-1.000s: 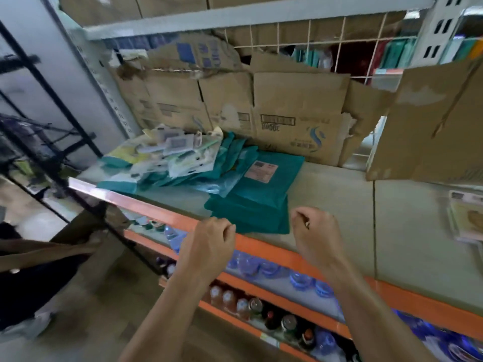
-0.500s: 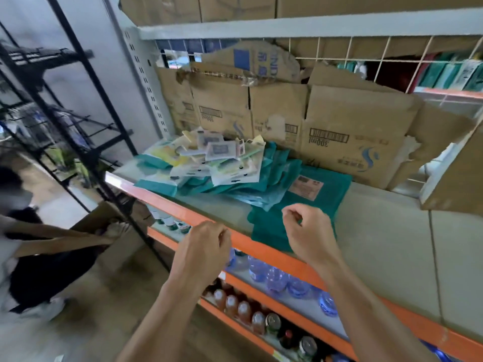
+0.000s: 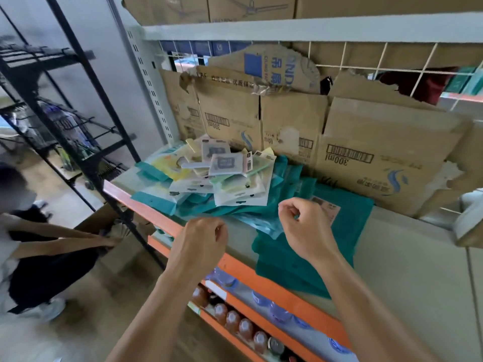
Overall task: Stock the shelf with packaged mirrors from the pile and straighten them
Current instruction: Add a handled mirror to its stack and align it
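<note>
I'm looking at a grey shelf (image 3: 418, 270) with an orange front edge. A loose pile (image 3: 224, 176) of pale packets is sitting at its left end, overlapping flat teal packs (image 3: 295, 259) lying beside it. Torn cardboard sheets (image 3: 379, 158) are leaning along the back.

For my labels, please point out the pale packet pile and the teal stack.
pale packet pile (image 3: 222, 162), head view, top packet's face.
teal stack (image 3: 283, 265), head view, top pack's bare front.

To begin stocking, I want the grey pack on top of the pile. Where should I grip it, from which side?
Probably pinch the grey pack by its near edge, coming from the front: it lies nearly flat, uncovered, that edge facing you.
</note>
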